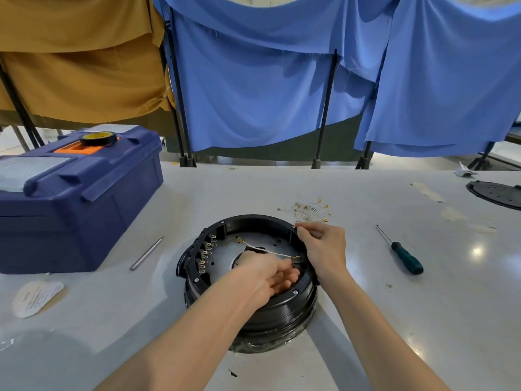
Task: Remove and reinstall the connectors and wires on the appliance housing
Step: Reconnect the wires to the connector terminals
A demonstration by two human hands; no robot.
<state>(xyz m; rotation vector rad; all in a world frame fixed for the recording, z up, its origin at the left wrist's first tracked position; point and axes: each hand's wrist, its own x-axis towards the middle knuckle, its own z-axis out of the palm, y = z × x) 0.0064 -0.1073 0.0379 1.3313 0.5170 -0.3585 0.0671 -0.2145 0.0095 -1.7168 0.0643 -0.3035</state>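
Black plastic housing (pixel 253 309), round and open side up, at the near middle of a pale grey table (pixel 394 306). Inside, along its left wall, a row of brass terminals (pixel 207 251); across the metal floor, a white wire (pixel 277 253) running right to a brass connector (pixel 296 258). Left hand (pixel 267 273) down inside the housing, fingers loosely curled at that connector; hard to tell whether gripping it. Right hand (pixel 324 246) curled over the right rim, gripping it. Just beyond the rim, a loose heap of small wires (pixel 310 210) with gold ends. Right of the housing, a green-handled screwdriver (pixel 407 258); left, a thin metal rod (pixel 146 253). Far left, a dark blue toolbox (pixel 84 210) with a roll of black tape (pixel 98 138) on its lid, yellow core print unreadable. Near left, a white paper label (pixel 35 297), print too small to read.
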